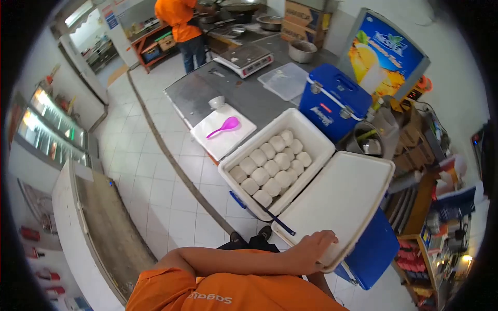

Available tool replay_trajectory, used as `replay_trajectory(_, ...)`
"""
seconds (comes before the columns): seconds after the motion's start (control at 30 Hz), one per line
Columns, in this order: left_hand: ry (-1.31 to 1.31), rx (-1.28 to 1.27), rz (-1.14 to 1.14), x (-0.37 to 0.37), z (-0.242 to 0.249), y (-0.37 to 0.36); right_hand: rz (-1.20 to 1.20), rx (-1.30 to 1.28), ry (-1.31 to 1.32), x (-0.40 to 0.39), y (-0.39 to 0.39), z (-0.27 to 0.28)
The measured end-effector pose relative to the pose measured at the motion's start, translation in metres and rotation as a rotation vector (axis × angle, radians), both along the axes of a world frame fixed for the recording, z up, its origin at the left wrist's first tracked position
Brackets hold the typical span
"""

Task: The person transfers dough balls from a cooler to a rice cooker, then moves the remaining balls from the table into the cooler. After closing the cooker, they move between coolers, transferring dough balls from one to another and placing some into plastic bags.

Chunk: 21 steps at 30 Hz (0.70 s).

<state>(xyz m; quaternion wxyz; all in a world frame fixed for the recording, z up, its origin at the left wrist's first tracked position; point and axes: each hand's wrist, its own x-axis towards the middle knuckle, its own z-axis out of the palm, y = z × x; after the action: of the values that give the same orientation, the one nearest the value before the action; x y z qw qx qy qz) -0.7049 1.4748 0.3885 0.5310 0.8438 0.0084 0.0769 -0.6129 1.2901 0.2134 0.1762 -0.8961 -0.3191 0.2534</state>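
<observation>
My left hand (313,250) reaches across my body and holds the near edge of the raised cooler lid (345,194), its fingers lying over the white inner face; the thumb is hard to make out. The lid is swung out to the right of a white-lined cooler box (316,132). Inside the box, several round, pale dough balls (272,167) sit close together in rows. A dark strap (282,226) hangs at the box's near corner. Of my right arm only a bit shows under the left forearm, and the right hand is hidden.
A pink ladle (225,126) lies on a white board (236,140) beside a small white cup (217,102). Further back are a scale (244,58), a metal pot (302,51) and a closed blue cooler (332,101). Another person in orange (177,20) stands at the far counter.
</observation>
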Motion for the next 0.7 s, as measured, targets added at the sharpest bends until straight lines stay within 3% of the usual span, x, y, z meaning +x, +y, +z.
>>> replay_trajectory(0.07,0.107,-0.107,-0.045,-0.011,-0.005,0.012,0.132,-0.032,0.139,-0.001,0.008,-0.007)
replay_trajectory(0.2,0.185,-0.290,0.096,-0.079,-0.030,0.072,0.322,-0.068,0.343,0.002,0.021,-0.023)
replay_trajectory(0.27,0.151,-0.149,0.406,-0.157,-0.064,0.092,0.371,-0.101,0.416,0.004,0.023,-0.033)
replay_trajectory(0.3,0.257,-0.002,0.580,-0.208,-0.111,0.091,0.292,-0.042,0.565,0.015,0.012,-0.076)
replay_trajectory(0.33,0.378,0.127,0.739,-0.261,-0.159,0.082,0.353,-0.134,0.558,0.016,0.023,-0.075)
replay_trajectory(0.37,0.837,0.212,0.718,-0.318,-0.178,0.069,0.419,-0.224,0.549,0.018,0.035,-0.073)
replay_trajectory(0.4,1.114,0.285,0.661,-0.379,-0.237,0.042,0.475,-0.264,0.524,0.013,0.046,-0.074)
replay_trajectory(0.43,1.433,0.261,0.466,-0.432,-0.262,0.010,0.532,-0.281,0.501,-0.002,0.062,-0.081)
replay_trajectory(0.47,1.721,0.091,0.393,-0.468,-0.284,-0.034,0.582,-0.291,0.473,-0.016,0.072,-0.086)
replay_trajectory(0.5,1.828,-0.140,0.362,-0.530,-0.377,-0.098,0.636,-0.301,0.455,-0.034,0.085,-0.087)
replay_trajectory(0.53,1.987,-0.279,0.243,-0.552,-0.390,-0.145,0.688,-0.312,0.436,-0.054,0.096,-0.092)
replay_trajectory(0.57,1.965,-0.391,0.148,-0.566,-0.380,-0.187,0.743,-0.318,0.417,-0.074,0.110,-0.098)
replay_trajectory(0.7,1.608,-0.519,0.134,-0.588,-0.322,-0.274,1.044,-0.361,0.325,-0.154,0.176,-0.128)
